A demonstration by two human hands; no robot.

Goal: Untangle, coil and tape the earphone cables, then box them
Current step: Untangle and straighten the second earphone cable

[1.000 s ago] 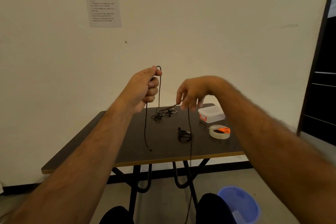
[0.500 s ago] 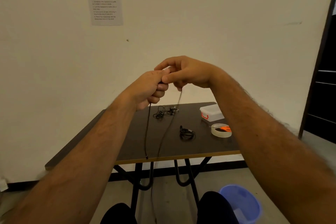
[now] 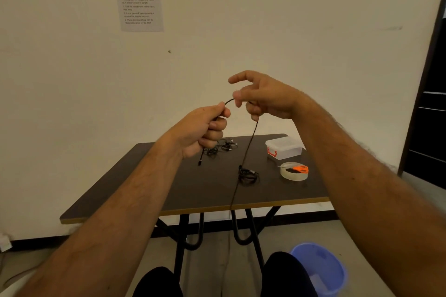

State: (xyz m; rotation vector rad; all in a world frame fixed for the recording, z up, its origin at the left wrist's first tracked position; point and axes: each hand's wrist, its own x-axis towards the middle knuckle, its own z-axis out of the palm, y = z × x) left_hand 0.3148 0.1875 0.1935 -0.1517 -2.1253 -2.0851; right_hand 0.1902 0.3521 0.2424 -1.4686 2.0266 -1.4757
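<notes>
Gripping a black cable (image 3: 251,140) in its fist, the left hand (image 3: 205,128) leaves the plug end dangling below. Just beside it, the right hand (image 3: 263,96) pinches the same cable, forefinger extended, the rest hanging down past the table (image 3: 144,188) edge.

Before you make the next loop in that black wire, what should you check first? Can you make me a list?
1. Left hand grips the cable: ok.
2. Right hand pinches the cable: ok.
3. Plug end hangs free below the left fist: ok.
4. Hanging cable free of knots: cannot tell, it runs below the table edge.
5. Tape roll and scissors on the table: ok.
6. Box open: not ok, lid on.
</notes>
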